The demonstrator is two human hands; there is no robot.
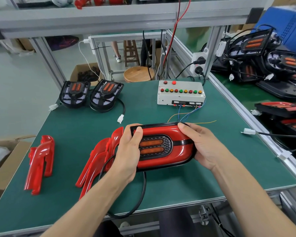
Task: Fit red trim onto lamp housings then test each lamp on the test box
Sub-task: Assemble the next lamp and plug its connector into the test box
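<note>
At far left we see a cardboard box (3, 161) holding something white. On the green surface (186, 182) lie glossy red curved trims (39, 165), two black housings (91, 94) behind. Our left hand (129, 151) and right hand (202, 144) grip the oblong lamp (162, 146) by its ends, long axis left-right, lens up. Beyond sits the white test box (180, 93).

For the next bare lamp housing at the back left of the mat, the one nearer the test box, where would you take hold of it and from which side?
Probably by the black outer rim of the lamp housing, one hand on each long side, coming from the front. It leans tilted with its face towards the person, so the rim edges are exposed, and this avoids the orange lens in the middle. Its cable trails off to the right.
</note>
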